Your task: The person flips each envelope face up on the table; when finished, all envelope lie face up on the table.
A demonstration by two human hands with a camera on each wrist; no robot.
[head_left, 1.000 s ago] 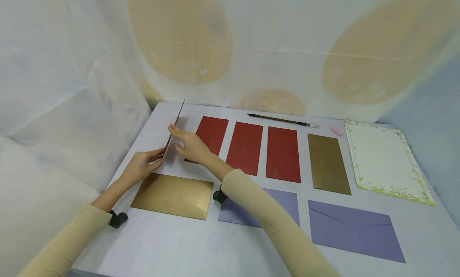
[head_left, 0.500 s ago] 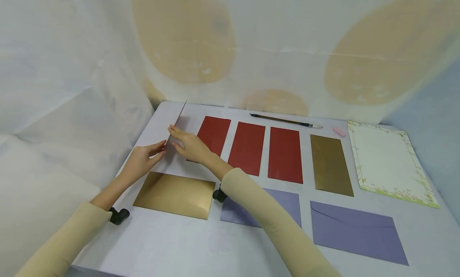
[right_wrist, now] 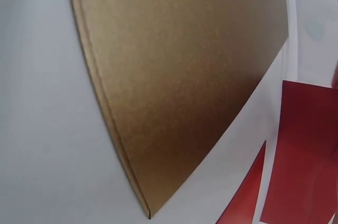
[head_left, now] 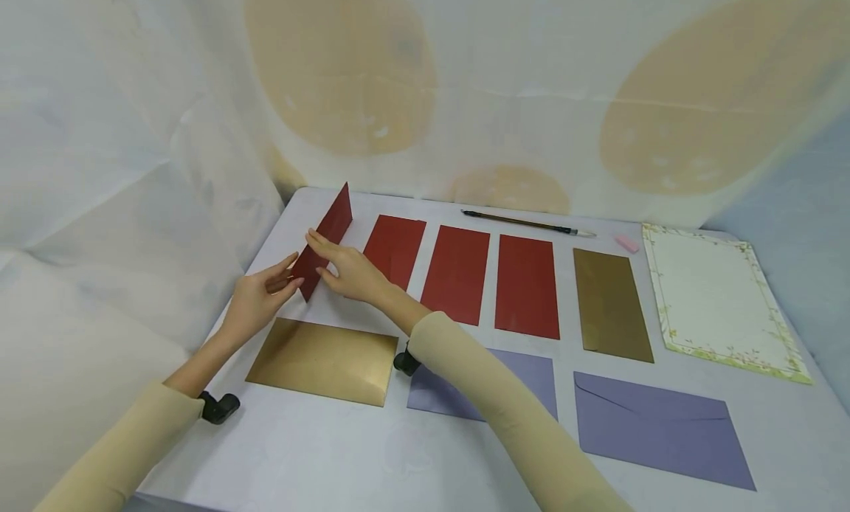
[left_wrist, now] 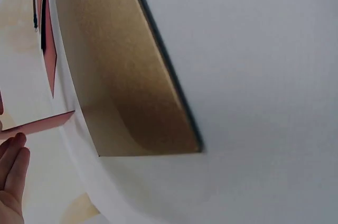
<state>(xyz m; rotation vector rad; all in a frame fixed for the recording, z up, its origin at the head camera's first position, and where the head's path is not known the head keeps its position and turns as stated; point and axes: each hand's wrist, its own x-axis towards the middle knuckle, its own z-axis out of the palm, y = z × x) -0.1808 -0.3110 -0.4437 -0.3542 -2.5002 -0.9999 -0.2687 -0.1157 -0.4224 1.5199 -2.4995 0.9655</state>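
A red envelope (head_left: 337,215) stands upright on its long edge at the table's far left, slightly turned so its right face shows. At its near end my left hand (head_left: 252,305) pinches it, thumb on the right face and fingers behind. My right hand (head_left: 358,273) holds it midway along, fingertips at the upper edge and thumb on the right face. In the left wrist view, fingers (left_wrist: 17,166) lie right beside the red envelope (left_wrist: 45,124). A gold envelope (head_left: 322,362) lies flat just in front of both hands; it fills much of the right wrist view.
Three red envelopes (head_left: 457,276) lie in a row to the right, one partly behind my right hand. Beyond are a second gold envelope (head_left: 612,305), a brush (head_left: 524,223), a pink eraser (head_left: 626,243) and bordered paper (head_left: 724,302). Two purple envelopes (head_left: 660,431) lie nearer.
The red envelope was seen nearly edge-on before; it has turned so its right face shows. My left hand has shifted slightly up and left along its near end. My right hand barely moved.
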